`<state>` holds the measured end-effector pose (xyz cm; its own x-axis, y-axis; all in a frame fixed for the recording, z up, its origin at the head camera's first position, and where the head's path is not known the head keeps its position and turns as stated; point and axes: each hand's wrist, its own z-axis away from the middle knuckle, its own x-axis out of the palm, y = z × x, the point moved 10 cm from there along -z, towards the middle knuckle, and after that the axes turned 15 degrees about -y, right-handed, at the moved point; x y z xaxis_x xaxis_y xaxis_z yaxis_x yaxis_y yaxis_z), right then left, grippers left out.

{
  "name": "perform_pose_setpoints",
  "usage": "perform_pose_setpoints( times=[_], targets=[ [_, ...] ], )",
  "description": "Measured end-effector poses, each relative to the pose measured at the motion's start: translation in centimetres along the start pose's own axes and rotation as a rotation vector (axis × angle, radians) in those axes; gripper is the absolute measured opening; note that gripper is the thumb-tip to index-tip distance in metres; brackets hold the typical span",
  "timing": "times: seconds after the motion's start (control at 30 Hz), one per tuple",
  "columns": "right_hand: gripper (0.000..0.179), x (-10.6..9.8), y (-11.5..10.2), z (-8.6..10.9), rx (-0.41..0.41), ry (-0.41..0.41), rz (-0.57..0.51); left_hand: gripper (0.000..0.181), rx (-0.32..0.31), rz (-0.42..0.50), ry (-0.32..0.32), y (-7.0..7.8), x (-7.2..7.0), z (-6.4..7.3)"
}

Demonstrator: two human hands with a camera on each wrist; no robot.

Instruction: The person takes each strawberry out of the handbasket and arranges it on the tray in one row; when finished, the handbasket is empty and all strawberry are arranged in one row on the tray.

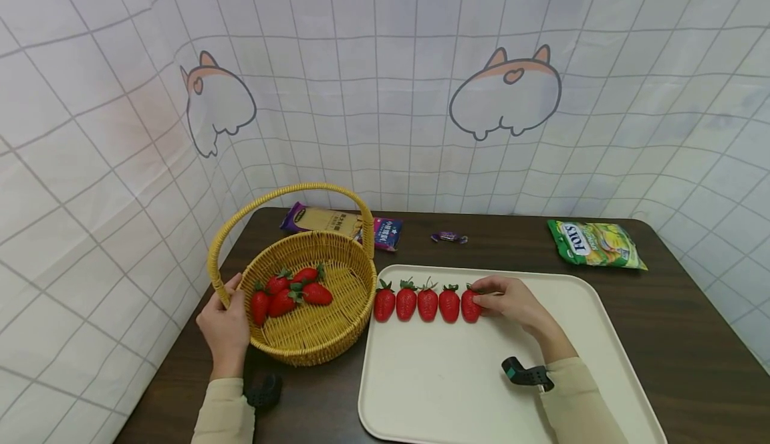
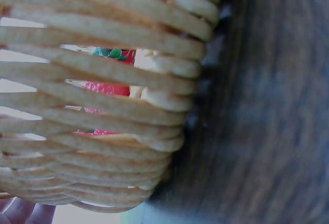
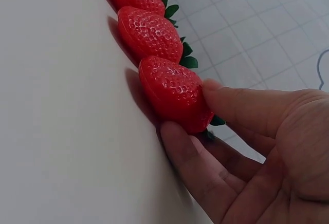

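On the left, my left hand (image 1: 225,323) grips the yellow wicker basket (image 1: 337,337) where its handle meets the rim. Inside the basket several red strawberries (image 1: 317,293) with green leaves lie toward the left side. In the left wrist view the woven wall (image 2: 103,100) fills much of the frame, and only a few fingertips (image 2: 38,215) show at the bottom. My right hand (image 1: 520,303) pinches a strawberry (image 3: 172,88) between thumb and fingers at the right end of a row on the white tray (image 1: 445,377). Several other strawberries (image 1: 427,305) stand in that row, leaves pointing away.
Behind the basket lie a purple and yellow snack package (image 1: 325,220) and a blue package end (image 1: 387,233). A small purple wrapped candy (image 1: 449,237) sits behind the tray. At the back right is a green FOX'S bag (image 1: 597,245). A white grid-patterned curtain (image 1: 409,96) surrounds the dark table (image 1: 692,337).
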<state>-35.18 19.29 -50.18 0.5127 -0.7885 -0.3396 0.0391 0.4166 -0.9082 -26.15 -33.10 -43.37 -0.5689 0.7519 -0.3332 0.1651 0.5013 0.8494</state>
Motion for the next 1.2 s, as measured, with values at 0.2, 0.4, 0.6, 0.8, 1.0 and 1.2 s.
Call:
perform_pose_setpoints(
  times=[0.2,0.4,0.6,0.8,1.0,1.2],
  targets=[
    [0.036,0.2,-0.1,-0.1,-0.02,-0.019,-0.027,0.022,0.004,-0.01,0.0,0.0,0.0,0.0],
    [0.037,0.3,-0.3,0.0,-0.019,-0.026,-0.024,0.022,0.005,-0.017,0.0,0.0,-0.1,0.0],
    [0.038,0.3,-0.1,-0.1,-0.014,-0.029,-0.032,0.022,0.006,-0.017,-0.001,0.0,-0.1,-0.1],
    [0.036,-0.2,-0.1,0.1,-0.024,-0.002,-0.058,0.022,0.012,-0.014,-0.003,0.1,0.0,-0.1],
    [0.038,-1.6,0.3,0.4,-0.001,0.097,-0.058,0.022,0.015,-0.008,-0.004,0.2,0.0,0.0],
    [0.039,-2.9,-0.6,1.0,-0.043,0.239,-0.085,0.021,0.003,-0.003,-0.007,0.2,0.1,0.1]
  ],
)
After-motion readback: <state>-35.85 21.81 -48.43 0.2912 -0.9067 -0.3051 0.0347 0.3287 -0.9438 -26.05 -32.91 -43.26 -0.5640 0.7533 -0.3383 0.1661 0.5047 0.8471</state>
